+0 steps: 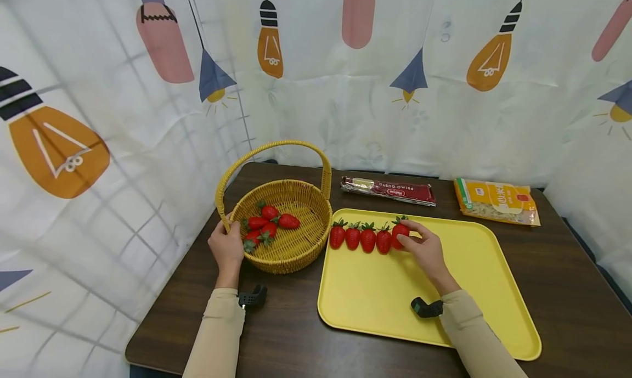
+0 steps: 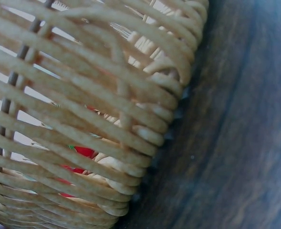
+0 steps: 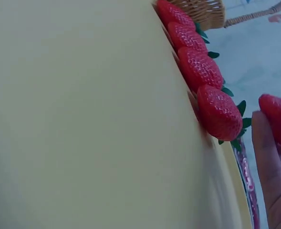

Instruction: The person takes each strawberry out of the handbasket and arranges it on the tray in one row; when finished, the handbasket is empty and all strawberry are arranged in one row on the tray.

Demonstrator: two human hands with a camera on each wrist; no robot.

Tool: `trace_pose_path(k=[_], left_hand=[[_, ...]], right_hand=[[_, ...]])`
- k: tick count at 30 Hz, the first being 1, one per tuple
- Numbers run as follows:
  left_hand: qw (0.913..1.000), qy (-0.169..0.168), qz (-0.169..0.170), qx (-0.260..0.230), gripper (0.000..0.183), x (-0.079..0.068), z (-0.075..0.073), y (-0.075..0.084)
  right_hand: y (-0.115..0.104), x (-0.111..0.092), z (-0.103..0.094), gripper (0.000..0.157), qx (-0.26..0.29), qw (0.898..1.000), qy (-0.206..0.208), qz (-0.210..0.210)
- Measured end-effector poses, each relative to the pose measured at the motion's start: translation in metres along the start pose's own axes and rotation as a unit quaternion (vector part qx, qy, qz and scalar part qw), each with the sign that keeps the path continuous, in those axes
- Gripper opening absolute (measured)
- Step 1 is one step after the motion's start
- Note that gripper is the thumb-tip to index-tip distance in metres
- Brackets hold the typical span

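My right hand (image 1: 425, 250) pinches a red strawberry (image 1: 399, 234) with green leaves over the far part of the yellow tray (image 1: 464, 290). That strawberry is at the right end of a row of strawberries (image 1: 367, 238); in the right wrist view a gap separates the held strawberry (image 3: 277, 117) from the end one (image 3: 220, 113). My left hand (image 1: 227, 250) grips the left rim of the yellow wicker basket (image 1: 291, 265), by the foot of its tall handle. Several strawberries (image 1: 269, 228) lie in the basket's left part. Close up, the left wrist view shows the woven wall (image 2: 83, 95), with red showing through.
Behind the tray lies a dark red packet (image 1: 390, 190). An orange and yellow food bag (image 1: 496, 202) is at the back right. All of it stands on a dark wooden table (image 1: 286, 323), with a printed curtain (image 1: 326, 109) hanging behind and at the sides.
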State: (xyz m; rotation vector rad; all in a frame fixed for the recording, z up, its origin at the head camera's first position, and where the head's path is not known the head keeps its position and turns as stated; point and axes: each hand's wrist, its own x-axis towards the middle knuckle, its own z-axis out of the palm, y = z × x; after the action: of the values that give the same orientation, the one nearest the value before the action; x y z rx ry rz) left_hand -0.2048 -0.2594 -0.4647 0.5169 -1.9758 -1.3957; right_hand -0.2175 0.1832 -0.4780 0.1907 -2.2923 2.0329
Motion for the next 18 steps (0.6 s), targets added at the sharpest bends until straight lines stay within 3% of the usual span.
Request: trace_pose_path(k=[5,11,18], left_hand=[[1.0000,-0.005,0.005,-0.006,0.026,0.0011,0.0004,-0.0002],[1.0000,-0.004,0.002,-0.006,0.027,0.0013,0.0000,-0.0001],[1.0000,-0.001,-0.001,-0.006,0.029,0.0003,0.0003,0.0005]], right_hand=[[0.0007,0.0015,-0.0048,0.046,-0.002,0.999,0.025,0.041],[0.0008,0.0020,-0.0079,0.045,0.004,0.997,0.046,0.058],[0.0052,0.0046,-0.0110,0.043,-0.044,0.991,0.060,0.108]])
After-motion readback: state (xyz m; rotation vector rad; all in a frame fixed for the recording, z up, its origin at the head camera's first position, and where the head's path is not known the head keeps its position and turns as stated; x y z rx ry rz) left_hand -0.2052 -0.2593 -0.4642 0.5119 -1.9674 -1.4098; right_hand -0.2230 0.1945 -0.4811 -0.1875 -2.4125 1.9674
